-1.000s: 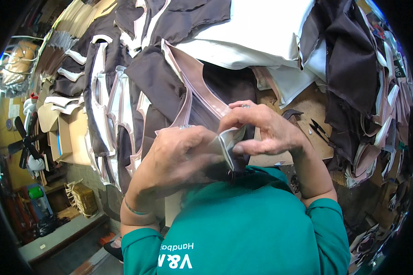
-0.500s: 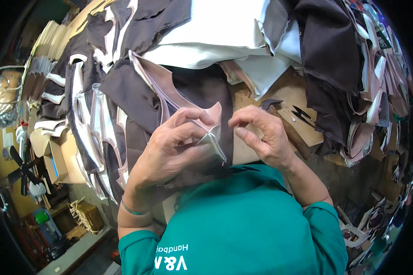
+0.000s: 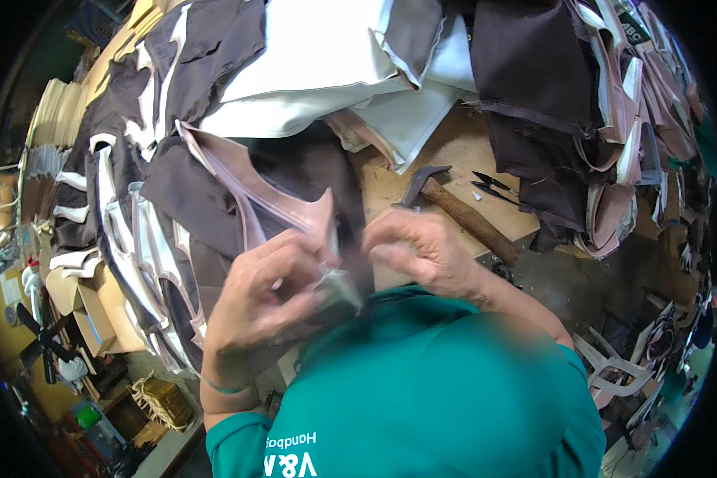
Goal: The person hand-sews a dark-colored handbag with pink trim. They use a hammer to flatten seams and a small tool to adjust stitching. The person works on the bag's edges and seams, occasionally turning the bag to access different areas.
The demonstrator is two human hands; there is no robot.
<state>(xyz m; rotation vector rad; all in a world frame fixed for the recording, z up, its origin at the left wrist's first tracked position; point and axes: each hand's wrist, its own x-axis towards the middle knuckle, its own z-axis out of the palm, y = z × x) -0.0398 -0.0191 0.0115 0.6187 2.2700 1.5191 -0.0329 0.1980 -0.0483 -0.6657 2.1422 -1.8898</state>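
My left hand [image 3: 275, 287] grips the corner of a dark brown fabric piece [image 3: 183, 199] with a pink, notched edging [image 3: 287, 203]; a pale folded tip juts from my fingers, blurred by motion. Just right of it, a little apart, my right hand [image 3: 418, 255] has its fingers curled toward the thumb; what, if anything, is between them is blurred. Behind my right hand a hammer [image 3: 466, 215] with a wooden handle lies on the tan board [image 3: 406, 143], beside black snips [image 3: 498, 187].
Layered dark and white cut pieces [image 3: 111, 223] cover the left side, white panels [image 3: 311, 56] the back, dark panels [image 3: 534, 72] with pink pieces the right. At far left are a black fan [image 3: 36, 331] and cardboard box [image 3: 92, 311]; at lower right, a white plastic chair [image 3: 613, 366].
My right hand has let go of the piece's corner and moved apart from it; my left hand still holds it. The view has shifted, showing more of the hammer.
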